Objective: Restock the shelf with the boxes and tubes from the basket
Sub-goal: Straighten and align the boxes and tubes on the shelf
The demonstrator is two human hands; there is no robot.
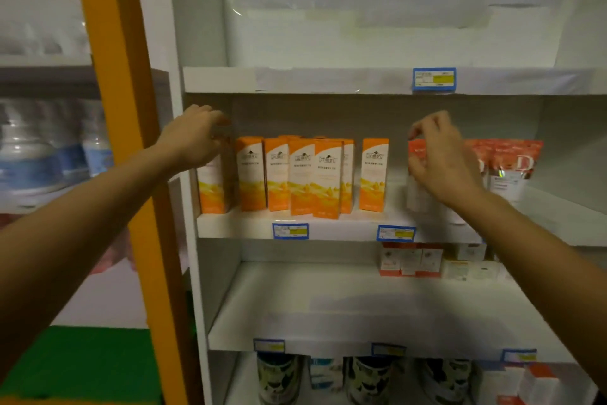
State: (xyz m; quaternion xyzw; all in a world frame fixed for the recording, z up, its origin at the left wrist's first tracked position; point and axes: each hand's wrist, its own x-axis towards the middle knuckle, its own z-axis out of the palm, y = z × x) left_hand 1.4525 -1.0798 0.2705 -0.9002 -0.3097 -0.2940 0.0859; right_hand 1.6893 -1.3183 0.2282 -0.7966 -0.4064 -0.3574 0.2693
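Observation:
On the middle shelf (pixel 345 227) stands a row of several tall orange-and-white boxes (pixel 307 174). My left hand (pixel 193 137) reaches past the orange post and closes over the top of the leftmost orange box (pixel 212 189), which stands upright at the shelf's left wall. My right hand (pixel 443 158) grips a red-and-white box (pixel 416 187) upright on the same shelf, thumb and fingers around its upper part. Red-and-white packs (pixel 512 161) stand just right of that hand. The basket is out of view.
An orange post (pixel 131 141) stands left of the shelf unit, in front of my left forearm. The shelf below holds small boxes (pixel 410 260) at its right end. Cans (pixel 279 378) and boxes fill the bottom shelf. Large water bottles (pixel 29 155) sit far left.

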